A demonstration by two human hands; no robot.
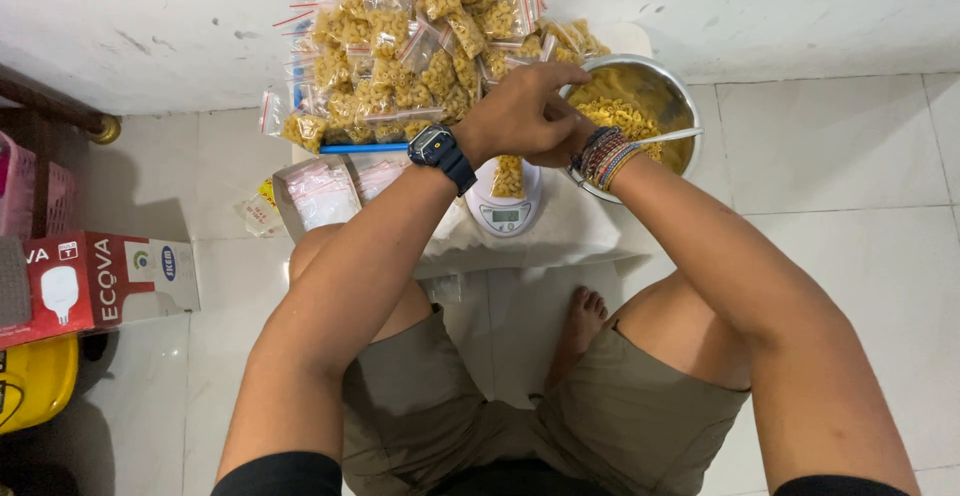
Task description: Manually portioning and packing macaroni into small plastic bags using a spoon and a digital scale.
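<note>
My left hand [520, 114], with a dark watch on its wrist, is closed over a small clear bag of yellow snack pieces [508, 176] that hangs onto a small white kitchen scale [506, 211]. My right hand [573, 136], with several bead bracelets on the wrist, is mostly hidden under the left one and grips the same bag's top. Just right stands a steel bowl [640, 74] of loose yellow pieces with a spoon handle [670, 137] sticking out.
A heap of filled, sealed small bags [400, 46] lies against the wall. Empty zip bags [322, 191] sit in a tray at left. A red and white carton [95, 281], a pink basket [30, 191] and a yellow container [35, 381] line the left edge. My bare foot [583, 321] rests on white tiles.
</note>
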